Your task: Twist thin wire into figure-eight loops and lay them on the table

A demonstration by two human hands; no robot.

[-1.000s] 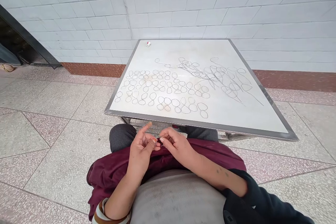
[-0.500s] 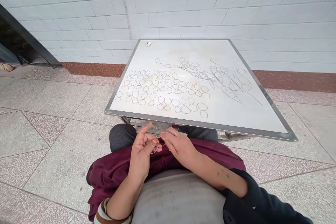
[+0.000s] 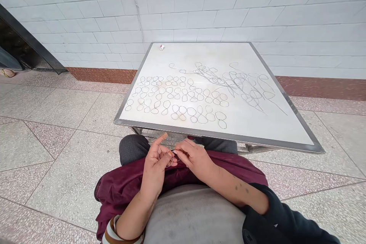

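Note:
Above the lap, my left hand pinches a thin looped wire between thumb and fingers, its index finger raised. My right hand is closed at the wire's right side, fingertips close to the left thumb. On the white table beyond the hands lie rows of figure-eight wire loops at the left and front. A tangle of longer curled wires spreads over the table's middle and right.
A small red and white object sits at the table's back left corner. The table's grey metal edge runs just beyond the hands. Behind it stands a tiled wall. A maroon cloth covers the lap.
My right fingertips have come slightly closer to the left thumb at the wire. My left hand has shifted a little to the right. The wires on the table have not moved.

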